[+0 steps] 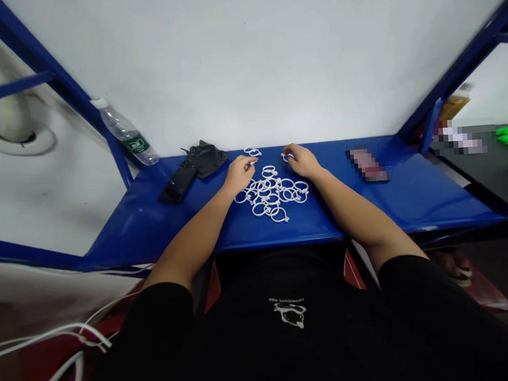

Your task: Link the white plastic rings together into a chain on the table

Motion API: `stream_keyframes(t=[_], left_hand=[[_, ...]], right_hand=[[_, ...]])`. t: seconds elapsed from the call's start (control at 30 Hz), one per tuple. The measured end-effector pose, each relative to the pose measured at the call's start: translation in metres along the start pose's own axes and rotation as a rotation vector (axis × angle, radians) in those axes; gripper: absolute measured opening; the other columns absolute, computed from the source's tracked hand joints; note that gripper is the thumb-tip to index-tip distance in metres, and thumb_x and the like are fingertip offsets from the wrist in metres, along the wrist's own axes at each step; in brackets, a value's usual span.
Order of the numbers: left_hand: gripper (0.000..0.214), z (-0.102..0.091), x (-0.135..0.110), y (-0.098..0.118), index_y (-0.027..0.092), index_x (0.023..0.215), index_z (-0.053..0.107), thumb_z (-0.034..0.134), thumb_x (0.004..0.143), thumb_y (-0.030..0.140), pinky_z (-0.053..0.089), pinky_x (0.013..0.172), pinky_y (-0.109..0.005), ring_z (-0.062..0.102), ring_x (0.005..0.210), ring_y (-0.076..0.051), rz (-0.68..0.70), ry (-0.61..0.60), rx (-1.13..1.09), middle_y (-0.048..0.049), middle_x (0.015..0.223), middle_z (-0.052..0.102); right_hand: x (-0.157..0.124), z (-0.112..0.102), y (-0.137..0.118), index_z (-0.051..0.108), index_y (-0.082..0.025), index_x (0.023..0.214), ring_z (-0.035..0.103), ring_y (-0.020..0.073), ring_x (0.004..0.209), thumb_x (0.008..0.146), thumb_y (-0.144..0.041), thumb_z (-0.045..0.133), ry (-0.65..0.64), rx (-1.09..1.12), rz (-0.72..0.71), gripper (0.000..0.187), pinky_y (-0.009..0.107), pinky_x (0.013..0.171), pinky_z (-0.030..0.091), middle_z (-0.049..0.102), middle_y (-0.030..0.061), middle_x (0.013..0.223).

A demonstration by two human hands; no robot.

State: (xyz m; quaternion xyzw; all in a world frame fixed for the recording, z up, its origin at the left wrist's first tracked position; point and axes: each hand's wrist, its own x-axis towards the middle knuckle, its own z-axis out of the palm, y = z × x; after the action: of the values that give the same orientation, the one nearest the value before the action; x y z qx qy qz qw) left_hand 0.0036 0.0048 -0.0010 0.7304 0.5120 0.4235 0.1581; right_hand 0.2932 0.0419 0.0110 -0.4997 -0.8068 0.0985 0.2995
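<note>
A loose heap of white plastic curtain rings (272, 196) lies on the blue metal tabletop (152, 221), right in front of me. My left hand (239, 174) sits at the heap's far left edge, with a small white piece of ring pinched at its fingertips. My right hand (302, 160) is at the far right of the heap, its fingers closed on a white ring (286, 157). Two more linked rings (252, 152) lie apart near the wall, between my hands.
A black remote control (177, 185) and a crumpled black cloth (206, 159) lie left of the heap, behind them a plastic water bottle (126, 132). A pixelated phone (367, 165) lies on the right. Blue metal frame posts (463, 68) rise at both ends against a white wall.
</note>
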Motion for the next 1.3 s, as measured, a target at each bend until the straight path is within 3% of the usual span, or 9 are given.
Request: stream_keyframes(t=[0.13, 0.27, 0.4, 0.5, 0.7, 0.87, 1.03, 1.3], left_hand=[[0.037, -0.003, -0.004, 0.008, 0.021, 0.134, 0.088, 0.066, 0.104, 0.017, 0.061, 0.095, -0.033, 0.071, 0.086, -0.017, 0.04, -0.069, 0.031, -0.0084, 0.115, 0.081], [0.033, -0.006, -0.008, 0.015, 0.022, 0.134, 0.088, 0.07, 0.106, 0.022, 0.062, 0.097, -0.034, 0.074, 0.092, -0.02, 0.026, -0.097, 0.039, -0.0079, 0.114, 0.084], [0.03, -0.006, -0.008, 0.017, 0.021, 0.13, 0.089, 0.071, 0.106, 0.019, 0.062, 0.097, -0.035, 0.074, 0.089, -0.019, 0.017, -0.051, 0.047, -0.008, 0.113, 0.084], [0.032, -0.006, -0.008, 0.018, 0.02, 0.131, 0.089, 0.067, 0.107, 0.017, 0.062, 0.094, -0.033, 0.073, 0.086, -0.018, 0.016, -0.026, 0.037, -0.0086, 0.115, 0.084], [0.03, -0.007, -0.008, 0.018, 0.02, 0.118, 0.09, 0.064, 0.104, 0.013, 0.061, 0.093, -0.034, 0.071, 0.085, -0.017, 0.029, -0.036, 0.053, -0.0077, 0.116, 0.083], [0.032, -0.009, -0.006, 0.019, 0.02, 0.105, 0.09, 0.062, 0.097, 0.007, 0.062, 0.098, -0.037, 0.074, 0.091, -0.02, 0.013, -0.036, 0.078, -0.0068, 0.112, 0.085], [0.034, -0.01, -0.005, 0.022, 0.021, 0.095, 0.088, 0.059, 0.098, 0.004, 0.062, 0.108, -0.039, 0.078, 0.105, -0.023, 0.027, -0.042, 0.067, -0.0067, 0.112, 0.086], [0.041, -0.012, -0.006, 0.023, 0.021, 0.092, 0.086, 0.051, 0.099, 0.002, 0.062, 0.11, -0.039, 0.079, 0.108, -0.022, 0.064, -0.065, 0.07, -0.006, 0.111, 0.086]], right_hand=[[0.0, 0.002, -0.002, 0.071, -0.017, 0.15, 0.078, 0.0383, 0.125, 0.096, -0.023, 0.063, -0.118, -0.057, 0.123, 0.056, 0.053, 0.111, 0.063, 0.085, 0.0168, 0.136], [0.001, 0.002, -0.009, 0.067, -0.017, 0.159, 0.08, 0.0399, 0.123, 0.103, -0.037, 0.069, -0.147, -0.093, 0.208, 0.06, 0.052, 0.109, 0.063, 0.087, 0.0171, 0.125], [0.003, 0.002, -0.008, 0.084, -0.02, 0.135, 0.08, 0.0388, 0.12, 0.101, -0.039, 0.076, -0.214, -0.154, 0.19, 0.04, 0.047, 0.105, 0.062, 0.088, 0.0164, 0.123], [0.004, 0.002, -0.006, 0.088, -0.021, 0.117, 0.08, 0.0354, 0.115, 0.102, -0.029, 0.067, -0.19, -0.189, 0.164, 0.027, 0.042, 0.101, 0.062, 0.089, 0.0153, 0.124], [0.002, 0.002, -0.009, 0.086, -0.02, 0.117, 0.08, 0.0307, 0.107, 0.1, -0.021, 0.057, -0.101, -0.105, 0.148, 0.034, 0.037, 0.098, 0.059, 0.089, 0.011, 0.116], [0.002, -0.001, -0.014, 0.087, -0.021, 0.104, 0.079, 0.0294, 0.101, 0.099, -0.023, 0.057, -0.113, -0.103, 0.095, 0.031, 0.036, 0.095, 0.057, 0.089, 0.0093, 0.105], [0.003, -0.004, -0.018, 0.087, -0.021, 0.091, 0.078, 0.0306, 0.097, 0.1, -0.024, 0.054, -0.095, -0.122, 0.076, 0.034, 0.037, 0.092, 0.056, 0.088, 0.0115, 0.1], [0.003, -0.004, -0.021, 0.081, -0.02, 0.085, 0.078, 0.0291, 0.093, 0.094, -0.017, 0.05, -0.081, -0.049, -0.005, 0.033, 0.037, 0.093, 0.055, 0.087, 0.011, 0.098]])
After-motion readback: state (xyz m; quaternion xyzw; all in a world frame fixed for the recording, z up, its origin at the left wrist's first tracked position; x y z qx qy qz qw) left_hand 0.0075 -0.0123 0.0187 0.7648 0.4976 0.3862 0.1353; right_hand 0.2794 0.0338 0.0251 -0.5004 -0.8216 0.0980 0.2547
